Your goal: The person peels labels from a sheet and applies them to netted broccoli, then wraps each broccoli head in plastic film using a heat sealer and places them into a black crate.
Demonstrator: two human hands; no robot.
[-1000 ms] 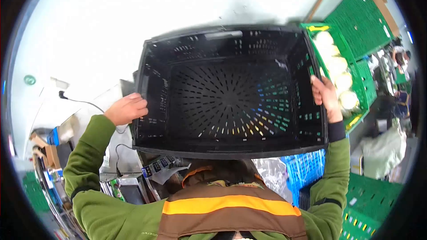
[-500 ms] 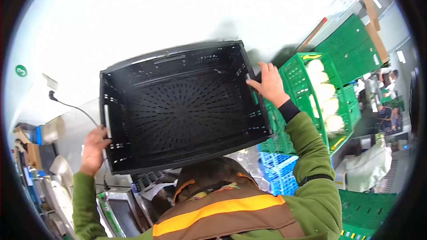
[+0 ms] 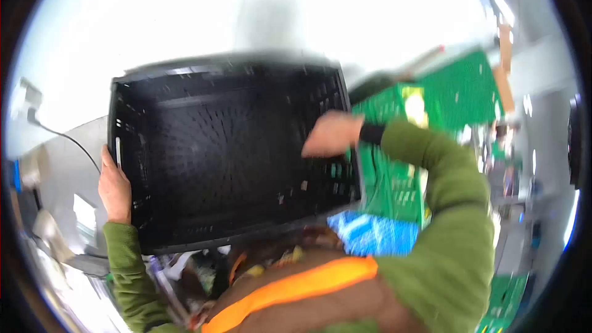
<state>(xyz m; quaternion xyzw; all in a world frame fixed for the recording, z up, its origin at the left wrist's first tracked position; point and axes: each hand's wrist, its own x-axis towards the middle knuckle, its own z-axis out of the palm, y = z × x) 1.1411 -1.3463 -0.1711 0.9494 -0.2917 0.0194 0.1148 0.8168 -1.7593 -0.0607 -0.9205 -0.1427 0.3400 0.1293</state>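
A large black plastic crate [image 3: 209,139] with a slotted floor is held up in front of my chest, its open top facing me. My left hand [image 3: 115,188] grips the crate's left wall near the handle slot, fingers along the outer side. Inside the right wall, in front of the crate's interior, my right hand [image 3: 331,134] is smeared by motion, off the rim. A few small light specks show near the lower right of the crate's floor.
Green crates [image 3: 394,176] holding pale round items stand to the right, with a blue crate [image 3: 373,234] below them. A green panel [image 3: 459,89] rises behind. On the left, a black cable [image 3: 68,137] hangs from a wall plug. Blurred people are far right.
My right hand has let go of the crate's right rim and moved left over its inside. The crate has shifted slightly left in view, and my left hand has changed its grip.
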